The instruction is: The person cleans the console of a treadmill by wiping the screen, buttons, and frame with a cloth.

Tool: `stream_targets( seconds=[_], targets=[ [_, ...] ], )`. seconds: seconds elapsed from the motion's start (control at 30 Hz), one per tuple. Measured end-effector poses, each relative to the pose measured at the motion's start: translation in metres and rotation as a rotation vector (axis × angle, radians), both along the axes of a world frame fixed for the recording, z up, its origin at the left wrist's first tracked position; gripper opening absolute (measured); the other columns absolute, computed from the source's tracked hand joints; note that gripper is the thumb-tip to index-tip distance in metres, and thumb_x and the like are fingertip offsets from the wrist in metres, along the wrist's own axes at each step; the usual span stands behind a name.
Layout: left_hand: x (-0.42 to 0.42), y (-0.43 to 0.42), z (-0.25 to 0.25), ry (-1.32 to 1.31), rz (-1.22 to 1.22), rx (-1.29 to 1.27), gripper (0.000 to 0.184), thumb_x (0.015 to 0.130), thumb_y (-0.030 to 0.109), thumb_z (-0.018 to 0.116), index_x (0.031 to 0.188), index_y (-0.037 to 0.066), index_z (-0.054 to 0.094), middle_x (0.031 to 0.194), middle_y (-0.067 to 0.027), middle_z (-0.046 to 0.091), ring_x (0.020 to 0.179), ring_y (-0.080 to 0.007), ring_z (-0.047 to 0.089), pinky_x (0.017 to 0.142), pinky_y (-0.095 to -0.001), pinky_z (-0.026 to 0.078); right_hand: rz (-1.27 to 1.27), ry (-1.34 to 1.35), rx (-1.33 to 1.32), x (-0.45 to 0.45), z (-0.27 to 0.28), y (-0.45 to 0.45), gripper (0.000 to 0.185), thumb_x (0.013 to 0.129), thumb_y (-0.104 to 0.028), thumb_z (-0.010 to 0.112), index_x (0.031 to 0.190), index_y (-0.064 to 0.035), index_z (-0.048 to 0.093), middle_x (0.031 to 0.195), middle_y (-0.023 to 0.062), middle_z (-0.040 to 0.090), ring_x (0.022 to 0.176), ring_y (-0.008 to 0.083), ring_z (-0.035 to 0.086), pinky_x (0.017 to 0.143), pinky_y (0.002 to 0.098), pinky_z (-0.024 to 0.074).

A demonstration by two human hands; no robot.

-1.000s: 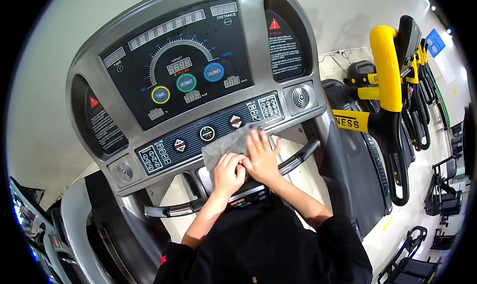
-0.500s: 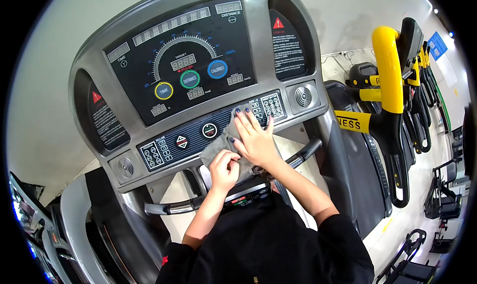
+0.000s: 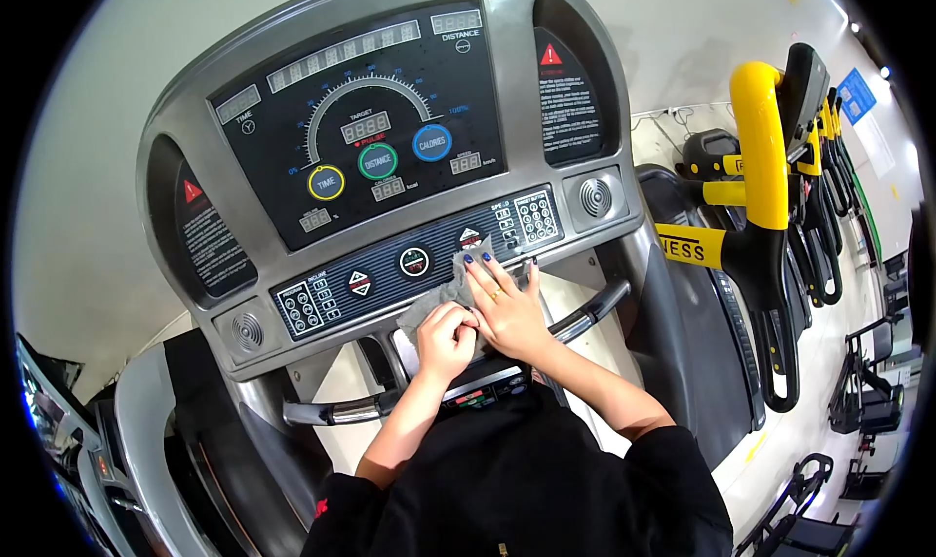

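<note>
A grey cloth (image 3: 426,306) lies bunched on the lower edge of the treadmill console (image 3: 322,347), below its button strip (image 3: 380,274). My left hand (image 3: 447,343) is closed, its curled fingers gripping the near side of the cloth. Flat on the cloth's right part rests my right hand (image 3: 510,308), fingers stretched out and thumb beside the left hand. Its fingertips reach the console's lower edge, just under the red and white arrow button (image 3: 470,239). Part of the cloth is hidden under both hands.
Above the strip is the dark display panel (image 3: 361,128). A handrail (image 3: 336,412) curves below the console on both sides. To the right stands a machine with a yellow and black handle (image 3: 760,148), with more exercise machines behind it. Another treadmill (image 3: 161,430) is at left.
My right hand has slid down and toward me with the cloth, uncovering the arrow button and speed keys. My left hand has shifted slightly right and down, staying closed on the cloth.
</note>
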State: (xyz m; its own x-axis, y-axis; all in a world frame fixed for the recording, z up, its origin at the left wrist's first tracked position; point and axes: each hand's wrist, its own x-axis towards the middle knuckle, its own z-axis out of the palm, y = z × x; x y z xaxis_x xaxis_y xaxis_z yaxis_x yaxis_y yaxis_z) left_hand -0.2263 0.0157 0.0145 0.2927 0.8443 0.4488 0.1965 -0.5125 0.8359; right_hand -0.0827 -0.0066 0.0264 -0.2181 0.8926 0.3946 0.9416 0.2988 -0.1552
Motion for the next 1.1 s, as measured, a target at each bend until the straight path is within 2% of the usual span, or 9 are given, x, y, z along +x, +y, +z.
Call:
stream_targets(
  seconds=[0.23, 0.4, 0.47, 0.6, 0.67, 0.9, 0.93, 1.0, 1.1],
  targets=[
    [-0.004, -0.001, 0.003, -0.06, 0.04, -0.114, 0.011, 0.07, -0.008, 0.053, 0.075, 0.001, 0.058, 0.07, -0.0074, 0.055, 0.052, -0.0155, 0.051, 0.049, -0.0254, 0.04, -0.12, -0.067, 0.021, -0.01, 0.006, 0.035, 0.057, 0.086, -0.041, 0.052, 0.131, -0.0076, 0.047, 0.144, 0.0041, 0.037, 0.134, 0.023, 0.031, 0.097, 0.0688, 0.0216],
    [-0.006, 0.001, 0.0, -0.01, 0.052, -0.102, 0.011, 0.069, -0.006, 0.054, 0.075, 0.002, 0.058, 0.069, -0.007, 0.055, 0.053, -0.0154, 0.052, 0.05, -0.026, 0.041, -0.114, -0.001, 0.075, -0.015, 0.01, 0.053, 0.056, 0.085, -0.036, 0.055, 0.132, -0.0074, 0.045, 0.143, 0.0048, 0.039, 0.133, 0.0239, 0.032, 0.097, 0.0688, 0.0211],
    [-0.004, 0.001, -0.002, -0.025, 0.033, -0.08, 0.012, 0.07, -0.008, 0.053, 0.075, 0.001, 0.059, 0.072, -0.0031, 0.055, 0.052, -0.0067, 0.046, 0.047, -0.0206, 0.034, -0.134, 0.011, 0.054, -0.015, 0.008, 0.051, 0.055, 0.085, -0.036, 0.055, 0.132, -0.0081, 0.047, 0.142, 0.0043, 0.04, 0.133, 0.0237, 0.032, 0.097, 0.0686, 0.0215],
    [-0.002, 0.001, -0.001, 0.008, -0.016, -0.097, 0.01, 0.072, -0.007, 0.053, 0.074, 0.001, 0.059, 0.073, -0.003, 0.055, 0.052, -0.0072, 0.046, 0.047, -0.0208, 0.034, -0.167, 0.073, 0.016, -0.013, 0.002, 0.042, 0.056, 0.087, -0.035, 0.051, 0.136, -0.0088, 0.042, 0.144, 0.005, 0.037, 0.134, 0.0247, 0.031, 0.099, 0.0693, 0.0162],
    [-0.001, 0.002, -0.003, 0.033, -0.032, -0.096, 0.007, 0.072, -0.004, 0.057, 0.071, 0.003, 0.057, 0.068, -0.0068, 0.055, 0.052, -0.0165, 0.053, 0.049, -0.0268, 0.041, -0.176, 0.078, -0.025, -0.011, 0.003, 0.036, 0.056, 0.088, -0.035, 0.05, 0.137, -0.0092, 0.041, 0.144, 0.0052, 0.037, 0.135, 0.0248, 0.031, 0.099, 0.0694, 0.0163],
    [-0.002, 0.002, -0.005, 0.087, -0.073, -0.091, 0.006, 0.07, -0.002, 0.056, 0.067, 0.002, 0.054, 0.065, -0.008, 0.052, 0.052, -0.02, 0.051, 0.049, -0.029, 0.04, -0.169, 0.119, -0.034, -0.01, -0.004, 0.003, 0.051, 0.086, -0.028, 0.052, 0.131, -0.0044, 0.046, 0.143, 0.0065, 0.039, 0.132, 0.028, 0.034, 0.096, 0.0714, 0.0184],
    [-0.001, 0.002, -0.005, 0.083, -0.072, -0.084, 0.006, 0.07, -0.002, 0.056, 0.067, 0.002, 0.054, 0.065, -0.008, 0.052, 0.052, -0.02, 0.051, 0.049, -0.029, 0.04, -0.168, 0.117, -0.026, -0.01, -0.004, 0.001, 0.05, 0.086, -0.028, 0.052, 0.13, -0.0046, 0.047, 0.142, 0.0062, 0.04, 0.132, 0.0276, 0.034, 0.096, 0.0713, 0.018],
    [-0.001, 0.002, -0.007, 0.033, -0.073, -0.067, 0.009, 0.069, -0.008, 0.054, 0.066, 0.0, 0.056, 0.065, -0.0041, 0.05, 0.049, -0.0088, 0.044, 0.046, -0.0227, 0.032, -0.174, 0.095, -0.022, -0.011, -0.004, 0.003, 0.05, 0.086, -0.029, 0.052, 0.13, -0.0044, 0.048, 0.143, 0.0062, 0.039, 0.132, 0.0273, 0.033, 0.096, 0.0715, 0.017],
    [-0.003, 0.004, -0.003, 0.029, -0.042, -0.089, 0.007, 0.071, -0.006, 0.055, 0.069, 0.001, 0.056, 0.067, -0.0056, 0.052, 0.051, -0.0127, 0.048, 0.048, -0.0246, 0.036, -0.176, 0.094, -0.057, -0.011, 0.002, 0.013, 0.052, 0.087, -0.032, 0.051, 0.131, -0.0045, 0.047, 0.143, 0.0052, 0.039, 0.134, 0.0264, 0.031, 0.097, 0.0717, 0.0142]
  ],
)
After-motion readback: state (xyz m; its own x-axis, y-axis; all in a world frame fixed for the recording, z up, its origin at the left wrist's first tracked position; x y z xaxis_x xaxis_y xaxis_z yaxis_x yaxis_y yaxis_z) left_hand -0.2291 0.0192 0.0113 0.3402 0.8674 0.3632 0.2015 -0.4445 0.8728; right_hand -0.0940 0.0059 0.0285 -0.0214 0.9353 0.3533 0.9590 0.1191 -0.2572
